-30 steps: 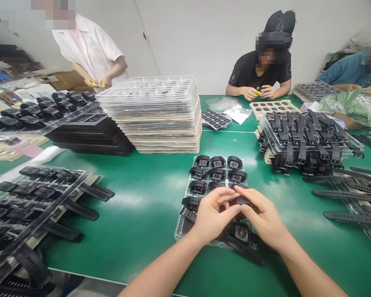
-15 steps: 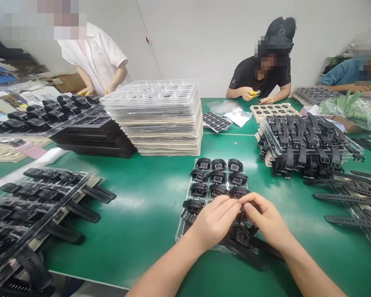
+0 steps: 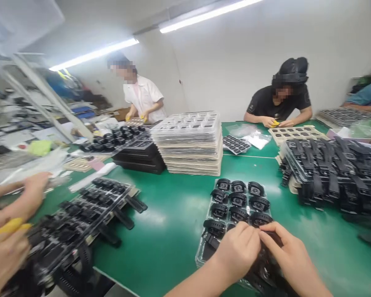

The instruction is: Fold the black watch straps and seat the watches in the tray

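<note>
A clear plastic tray point(image 3: 200, 255) lies on the green table before me, holding rows of black smartwatches point(image 3: 238, 199) with their straps looped closed. Over its near right part, my left hand point(image 3: 239, 249) and my right hand point(image 3: 282, 247) meet, fingertips pinched together. Both are closed on a black watch strap, which they mostly hide. Below my hands, a watch point(image 3: 266, 271) shows its round back sensor, and its strap lies toward the tray's near edge. Left of my left hand, a flat strap piece point(image 3: 210, 240) sits in the tray.
At left, trays of watches point(image 3: 77, 222) have straps overhanging; a co-worker's yellow-tipped hands point(image 3: 10, 247) are beside them. Stacked clear trays point(image 3: 188, 144) stand behind. More watches point(image 3: 321, 165) are piled at right. Another person point(image 3: 280, 103) works across the green table point(image 3: 160, 239).
My view has swung up and left, so the scene sits lower and further right. A co-worker's hands now show at left. My hands stay pinched together over the tray.
</note>
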Demonstrator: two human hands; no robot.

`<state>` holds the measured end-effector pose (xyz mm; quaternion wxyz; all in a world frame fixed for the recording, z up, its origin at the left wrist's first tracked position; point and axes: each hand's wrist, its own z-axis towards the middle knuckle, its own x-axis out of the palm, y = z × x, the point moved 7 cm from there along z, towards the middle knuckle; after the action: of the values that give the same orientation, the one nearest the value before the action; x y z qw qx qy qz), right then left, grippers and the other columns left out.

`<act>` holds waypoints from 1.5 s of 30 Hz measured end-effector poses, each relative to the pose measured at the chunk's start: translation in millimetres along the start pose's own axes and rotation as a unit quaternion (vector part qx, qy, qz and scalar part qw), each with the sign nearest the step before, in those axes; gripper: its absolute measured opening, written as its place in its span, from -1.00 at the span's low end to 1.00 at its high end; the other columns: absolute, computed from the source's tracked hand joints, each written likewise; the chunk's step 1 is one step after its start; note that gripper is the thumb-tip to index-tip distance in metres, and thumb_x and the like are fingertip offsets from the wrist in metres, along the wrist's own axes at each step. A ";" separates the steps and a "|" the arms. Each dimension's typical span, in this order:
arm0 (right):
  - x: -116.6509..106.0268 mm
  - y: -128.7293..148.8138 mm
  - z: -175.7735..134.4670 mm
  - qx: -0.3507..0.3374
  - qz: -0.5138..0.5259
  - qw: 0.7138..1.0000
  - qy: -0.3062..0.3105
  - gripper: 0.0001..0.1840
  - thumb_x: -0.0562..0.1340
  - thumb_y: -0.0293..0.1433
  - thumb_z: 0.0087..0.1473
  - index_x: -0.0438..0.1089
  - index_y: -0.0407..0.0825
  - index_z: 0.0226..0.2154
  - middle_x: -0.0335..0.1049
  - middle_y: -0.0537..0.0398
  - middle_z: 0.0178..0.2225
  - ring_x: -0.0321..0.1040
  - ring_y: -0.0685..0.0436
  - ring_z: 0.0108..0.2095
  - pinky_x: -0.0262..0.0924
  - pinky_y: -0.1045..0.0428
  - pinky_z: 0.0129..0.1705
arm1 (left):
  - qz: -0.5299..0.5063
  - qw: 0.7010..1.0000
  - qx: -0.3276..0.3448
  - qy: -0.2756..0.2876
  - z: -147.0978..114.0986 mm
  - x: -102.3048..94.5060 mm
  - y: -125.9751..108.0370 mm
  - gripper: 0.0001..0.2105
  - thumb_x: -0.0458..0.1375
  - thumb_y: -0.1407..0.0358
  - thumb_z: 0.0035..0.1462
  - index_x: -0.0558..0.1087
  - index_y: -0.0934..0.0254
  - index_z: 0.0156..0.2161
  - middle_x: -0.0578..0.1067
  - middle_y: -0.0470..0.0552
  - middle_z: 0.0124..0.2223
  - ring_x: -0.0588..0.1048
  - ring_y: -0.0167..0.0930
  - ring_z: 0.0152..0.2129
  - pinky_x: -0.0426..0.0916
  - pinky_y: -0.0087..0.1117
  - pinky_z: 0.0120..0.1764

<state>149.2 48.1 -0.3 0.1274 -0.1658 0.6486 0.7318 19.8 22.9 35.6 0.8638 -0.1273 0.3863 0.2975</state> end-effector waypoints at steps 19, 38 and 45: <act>-28.9 -6.5 0.5 0.003 0.026 0.999 -0.045 -0.64 0.44 -0.01 -0.15 0.65 0.07 -0.40 0.65 0.02 -0.33 0.61 -0.27 -0.36 0.53 0.09 -0.40 | -0.006 0.996 0.056 -0.064 9.3 -18.5 -7.8 -0.73 0.14 0.38 0.26 0.42 0.24 -0.51 0.36 -0.09 -0.56 0.30 -0.45 -0.63 0.41 -0.37 -0.52; 110.8 90.5 -9.1 -0.139 -0.006 0.971 0.193 -0.74 0.22 -0.45 0.24 0.42 0.02 -0.01 0.58 0.02 -0.09 0.53 -0.20 -0.11 0.42 -0.09 -0.08 | -0.211 0.892 -0.183 -0.354 -23.8 -93.6 104.2 -0.86 0.12 0.42 0.23 0.54 0.24 -0.23 0.56 -0.01 -0.35 0.47 -0.38 -0.40 0.41 -0.30 -0.32; 135.1 82.4 -10.7 -0.171 -0.092 0.950 0.244 -0.82 0.31 -0.55 0.17 0.45 -0.04 -0.15 0.50 -0.02 -0.14 0.48 -0.23 -0.13 0.40 -0.14 -0.05 | -0.222 0.878 -0.224 -0.359 -28.5 -94.2 115.7 -0.85 0.11 0.37 0.25 0.53 0.24 -0.29 0.55 -0.02 -0.36 0.46 -0.38 -0.42 0.39 -0.31 -0.34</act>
<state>-6.4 23.1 18.2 0.0017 -0.4178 0.5072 0.7538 -117.4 62.4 87.7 0.9350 -0.2844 -0.0657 0.2016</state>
